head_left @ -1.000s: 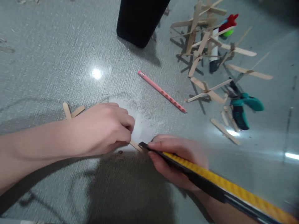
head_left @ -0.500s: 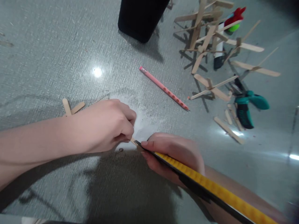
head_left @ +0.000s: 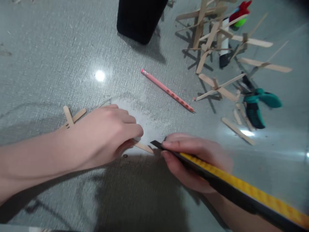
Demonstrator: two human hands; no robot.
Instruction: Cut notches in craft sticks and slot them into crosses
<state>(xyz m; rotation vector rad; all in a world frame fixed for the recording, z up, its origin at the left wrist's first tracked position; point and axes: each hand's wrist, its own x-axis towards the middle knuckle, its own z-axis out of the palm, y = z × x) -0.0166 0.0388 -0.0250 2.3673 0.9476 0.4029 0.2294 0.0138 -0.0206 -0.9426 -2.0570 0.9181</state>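
- The left hand (head_left: 112, 133), near the centre of the frame, had its grip clamped on a thin wooden stick (head_left: 145, 147), whose free end pointed right, just above a grey textured worktop (head_left: 48, 74) or against it; the contact was unclear.
- The right hand (head_left: 190, 148), right of centre, had its grip closed around a black and yellow knife (head_left: 222, 177), its dark tip near the stick's free end.
- Two wooden pieces (head_left: 69, 116) crossed beside the left forearm, at the left of the frame.
- A pink pencil (head_left: 166, 90) lay diagonally above the hands.
- A black object (head_left: 141, 19) stood out at top centre.
- Joined wooden sticks (head_left: 210, 38) clustered at upper right, near a green-handled tool (head_left: 254, 111).
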